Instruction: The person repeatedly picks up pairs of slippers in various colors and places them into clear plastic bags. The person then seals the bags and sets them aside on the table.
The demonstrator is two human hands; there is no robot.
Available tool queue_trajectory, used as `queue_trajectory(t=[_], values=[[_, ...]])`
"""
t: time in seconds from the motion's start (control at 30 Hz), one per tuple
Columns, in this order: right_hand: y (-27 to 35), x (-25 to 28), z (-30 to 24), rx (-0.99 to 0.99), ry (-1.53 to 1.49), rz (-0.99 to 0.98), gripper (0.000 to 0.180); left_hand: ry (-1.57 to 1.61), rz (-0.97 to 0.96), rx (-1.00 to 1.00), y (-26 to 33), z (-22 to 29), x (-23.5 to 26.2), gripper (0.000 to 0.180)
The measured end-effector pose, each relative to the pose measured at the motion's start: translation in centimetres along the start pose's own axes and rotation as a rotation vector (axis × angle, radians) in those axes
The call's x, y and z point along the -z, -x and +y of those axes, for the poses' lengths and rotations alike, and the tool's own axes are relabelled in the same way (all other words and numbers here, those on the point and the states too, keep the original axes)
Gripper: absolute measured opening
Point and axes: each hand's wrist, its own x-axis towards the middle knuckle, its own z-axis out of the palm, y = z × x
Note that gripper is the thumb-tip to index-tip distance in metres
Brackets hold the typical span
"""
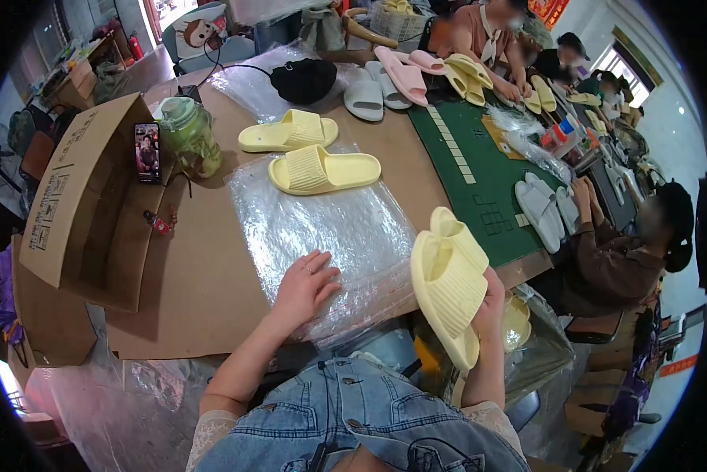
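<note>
My right hand (492,305) grips a pair of pale yellow slippers (450,287), held together upright over the table's front edge; the slippers hide some of its fingers. My left hand (306,289) lies open, fingers apart, on a stack of clear plastic bags (314,220) spread over the cardboard-covered table. At the far end of the stack, one yellow slipper (353,170) rests partly on the plastic. A second yellow slipper (310,132) lies just beyond it. Both have ribbed straps.
An open cardboard box (78,204) stands at left, with a phone (147,153) and green jar (188,134) beside it. Beyond lie a black cap (304,81), grey slippers (363,98) and pink slippers (400,76). People work around a green mat (467,130) at right.
</note>
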Motion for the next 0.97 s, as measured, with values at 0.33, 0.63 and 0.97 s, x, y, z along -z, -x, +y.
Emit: queue_trajectory(t=[0.33,0.63,0.97], values=[[1.2,-1.6,-0.6,-0.08,-0.105,0.049,0.031,-0.068,-0.09,0.07,-1.1,0.6,0.9,0.058],[-9.1,10.2,9.6,-0.329,0.842,0.52,0.027,0.814,0.19,0.517,-9.0,-3.9,0.9,0.071],[-11.6,9.4,18.8,-0.332,0.937,0.469,0.042,0.577,0.369,0.368,-20.5,-6.4,2.4,0.079]])
